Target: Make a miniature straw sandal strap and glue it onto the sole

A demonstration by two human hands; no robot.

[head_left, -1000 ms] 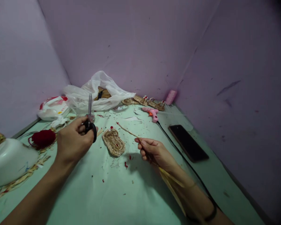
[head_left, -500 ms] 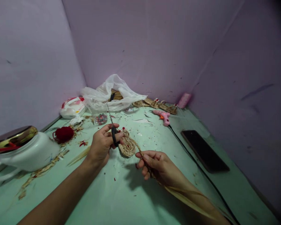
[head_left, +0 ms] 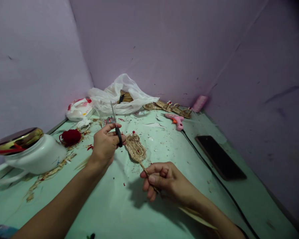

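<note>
My left hand [head_left: 106, 142] is closed around the black handles of a pair of scissors [head_left: 118, 134], whose thin blades point up and away. Its fingertips are at the left edge of a coiled, braided straw piece [head_left: 136, 147] shaped like a small sole. A red-headed pin [head_left: 134, 132] stands at the far end of this piece. From its near end a braided cord [head_left: 144, 168] runs to my right hand [head_left: 161, 181], which pinches it between thumb and fingers. A loose pale straw strand [head_left: 198, 218] hangs beside the right wrist.
A pink glue gun [head_left: 175, 120] with a black cable and a dark phone [head_left: 220, 157] lie at the right. At the left are a white pot [head_left: 43, 156] and red yarn [head_left: 71, 137]. A plastic bag [head_left: 126, 96] and straw pieces [head_left: 161, 106] line the back.
The coiled piece has turned so its cord leaves from the near end instead of the right side. My right hand has moved slightly nearer with the cord, and the view has shifted a little.
</note>
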